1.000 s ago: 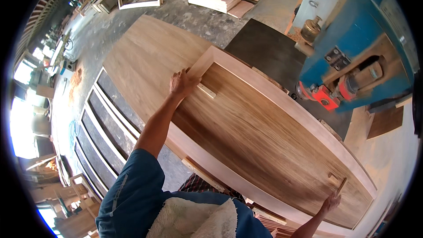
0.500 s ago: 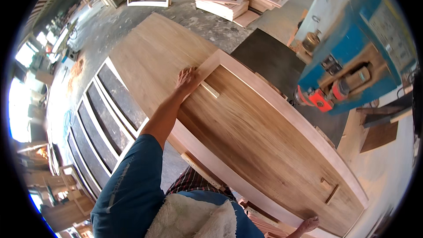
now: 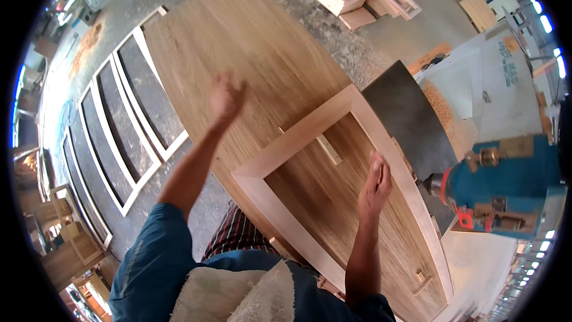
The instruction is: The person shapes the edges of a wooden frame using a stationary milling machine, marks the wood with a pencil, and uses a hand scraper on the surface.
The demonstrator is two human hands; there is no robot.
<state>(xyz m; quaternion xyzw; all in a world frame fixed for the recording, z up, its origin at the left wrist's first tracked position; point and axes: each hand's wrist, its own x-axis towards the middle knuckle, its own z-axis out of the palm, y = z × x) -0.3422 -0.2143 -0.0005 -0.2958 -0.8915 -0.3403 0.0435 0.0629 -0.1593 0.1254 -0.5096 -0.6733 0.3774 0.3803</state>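
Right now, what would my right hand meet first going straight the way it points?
Your right hand would likely meet the pale wooden frame first, though depth is unclear; it might pass above.

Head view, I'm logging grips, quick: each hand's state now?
Left hand: open, blurred, nothing seen in it, over the board.
Right hand: nothing seen in its grip; open or closed cannot be told.
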